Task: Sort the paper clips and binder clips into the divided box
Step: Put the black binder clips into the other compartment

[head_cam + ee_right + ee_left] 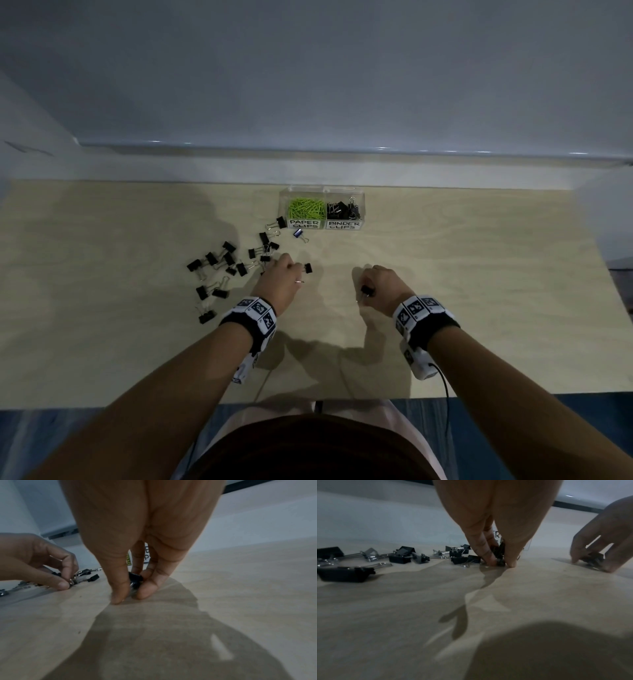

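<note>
The pale wooden bench [479, 274] carries a clear divided box [322, 225] near its far edge and scattered black binder clips [222, 270] left of centre.

The divided box [322, 209] sits at the table's [479, 274] far edge, loose binder clips [226, 263] scattered to its front-left.

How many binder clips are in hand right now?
2. One binder clip pinched by the left hand; a second clip in the right hand. More may be hidden.

divided box [322, 205] | left front label [303, 224] is reading "PAPER CLIPS" | right front label [344, 225] is reading "BINDER CLIPS" | wristband markers [257, 308] are showing no legible text
</note>
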Motion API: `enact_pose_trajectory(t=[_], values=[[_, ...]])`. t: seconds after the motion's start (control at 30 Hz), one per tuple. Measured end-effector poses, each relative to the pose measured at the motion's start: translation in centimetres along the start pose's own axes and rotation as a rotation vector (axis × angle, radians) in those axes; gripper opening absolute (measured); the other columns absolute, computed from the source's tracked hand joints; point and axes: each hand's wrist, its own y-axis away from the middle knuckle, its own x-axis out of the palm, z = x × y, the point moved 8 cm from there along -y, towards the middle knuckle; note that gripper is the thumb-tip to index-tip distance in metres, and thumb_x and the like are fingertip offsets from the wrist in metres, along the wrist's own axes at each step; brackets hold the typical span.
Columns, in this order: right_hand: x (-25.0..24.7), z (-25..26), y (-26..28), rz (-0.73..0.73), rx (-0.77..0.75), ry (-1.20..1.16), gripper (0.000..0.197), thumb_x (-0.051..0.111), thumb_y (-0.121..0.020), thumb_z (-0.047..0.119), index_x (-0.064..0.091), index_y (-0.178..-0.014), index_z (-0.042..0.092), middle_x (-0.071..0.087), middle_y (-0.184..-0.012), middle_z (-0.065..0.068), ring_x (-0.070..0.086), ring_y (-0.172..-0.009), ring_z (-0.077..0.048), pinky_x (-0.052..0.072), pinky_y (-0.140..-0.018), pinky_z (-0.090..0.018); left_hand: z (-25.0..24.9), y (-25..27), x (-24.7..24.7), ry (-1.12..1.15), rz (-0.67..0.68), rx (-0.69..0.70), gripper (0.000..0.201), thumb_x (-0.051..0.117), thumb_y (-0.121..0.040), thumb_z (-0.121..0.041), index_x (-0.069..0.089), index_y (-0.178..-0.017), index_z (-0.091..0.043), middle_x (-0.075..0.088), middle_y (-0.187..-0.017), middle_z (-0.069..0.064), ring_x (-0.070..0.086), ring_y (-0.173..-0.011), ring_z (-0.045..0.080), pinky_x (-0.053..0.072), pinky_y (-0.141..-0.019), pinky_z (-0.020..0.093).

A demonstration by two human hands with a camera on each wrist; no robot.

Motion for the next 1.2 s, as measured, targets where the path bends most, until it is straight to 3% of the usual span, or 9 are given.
enact_pose_trajectory(t=[0.2,0.33,0.47,0.6,0.67,0.8,0.93,1.07,1.2], values=[[-0.3,0.5,0.6,-0.011,-0.038,-0.001,0.006,0.067,-0.077,0.013,0.063,-0.081,0.012,0.046,-0.092,0.001,0.052,-0.083,-0.020,0.037,-0.070,-0.021,-0.7,-0.3,-0.3,-0.052,0.055,0.069,0.019,0.048,-0.092,-0.009,0.055,-0.109,-0.006,0.052,-0.112,0.011,0.053,-0.100,0.029,0.045,-0.086,0.038],[-1.2,1.0,0.5,-0.019,-0.034,-0.082,0.006,0.069,-0.074,0.008,0.066,-0.076,0.013,0.064,-0.082,-0.001,0.061,-0.079,-0.019,0.044,-0.068,-0.022,-1.7,-0.9,-1.8,0.061,0.053,0.081,0.010,0.049,-0.090,-0.010,0.057,-0.096,-0.007,0.059,-0.098,0.009,0.057,-0.090,0.026,0.048,-0.081,0.039],[-5.9,0.5,-1.9,-0.215,0.071,-0.234,0.011,0.075,-0.073,0.007,0.065,-0.072,0.011,0.069,-0.079,-0.007,0.064,-0.075,-0.021,0.053,-0.072,-0.029,-3.8,-2.4,-4.4,0.306,-0.026,0.049,0.002,0.061,-0.085,-0.010,0.059,-0.086,-0.012,0.064,-0.086,0.002,0.060,-0.077,0.016,0.051,-0.071,0.025],[-11.5,1.4,-4.4,-0.431,0.117,-0.284,0.010,0.074,-0.075,0.009,0.065,-0.078,0.013,0.067,-0.078,-0.004,0.061,-0.072,-0.016,0.051,-0.070,-0.023,-6.0,-5.8,-7.6,0.439,-0.137,0.016,0.004,0.062,-0.086,-0.008,0.063,-0.090,-0.007,0.067,-0.090,0.006,0.062,-0.080,0.016,0.054,-0.076,0.026],[-13.3,2.0,-5.6,-0.495,0.133,-0.274,0.011,0.074,-0.074,0.010,0.067,-0.081,0.012,0.068,-0.082,-0.006,0.061,-0.075,-0.017,0.053,-0.072,-0.026,-6.2,-7.4,-9.1,0.468,-0.197,-0.026,0.007,0.062,-0.087,-0.009,0.064,-0.092,-0.007,0.069,-0.092,0.007,0.063,-0.082,0.017,0.052,-0.077,0.025],[-13.6,2.8,-7.0,-0.474,0.153,-0.263,0.028,0.073,-0.074,0.011,0.066,-0.102,0.013,0.067,-0.102,-0.008,0.063,-0.090,-0.024,0.054,-0.085,-0.036,-5.8,-8.9,-10.4,0.514,-0.232,-0.072,0.025,0.068,-0.083,-0.013,0.064,-0.107,-0.006,0.068,-0.109,0.009,0.064,-0.098,0.021,0.051,-0.090,0.033],[-12.0,5.1,-5.6,-0.529,0.008,-0.143,0.026,0.060,-0.079,0.003,0.067,-0.103,0.010,0.063,-0.106,-0.012,0.061,-0.089,-0.028,0.052,-0.080,-0.036,-2.3,-6.5,-10.3,0.534,-0.243,-0.073,0.031,0.065,-0.085,-0.011,0.063,-0.116,-0.010,0.067,-0.115,0.008,0.063,-0.103,0.021,0.049,-0.092,0.029],[-7.2,9.1,-4.9,-0.348,-0.157,-0.098,0.023,0.058,-0.083,0.003,0.066,-0.101,0.014,0.063,-0.107,-0.005,0.060,-0.088,-0.018,0.048,-0.077,-0.025,5.5,-2.1,-9.1,0.337,-0.244,-0.157,0.017,0.064,-0.086,-0.014,0.066,-0.102,-0.013,0.064,-0.104,0.007,0.062,-0.096,0.023,0.049,-0.084,0.031],[-1.9,13.4,-6.0,-0.100,-0.233,0.040,0.031,0.057,-0.084,0.010,0.059,-0.113,0.019,0.052,-0.126,-0.004,0.056,-0.107,-0.024,0.048,-0.089,-0.035,12.0,1.9,-7.0,0.127,-0.081,-0.293,0.029,0.065,-0.084,-0.027,0.059,-0.111,-0.018,0.052,-0.114,0.005,0.050,-0.107,0.024,0.047,-0.090,0.037]])
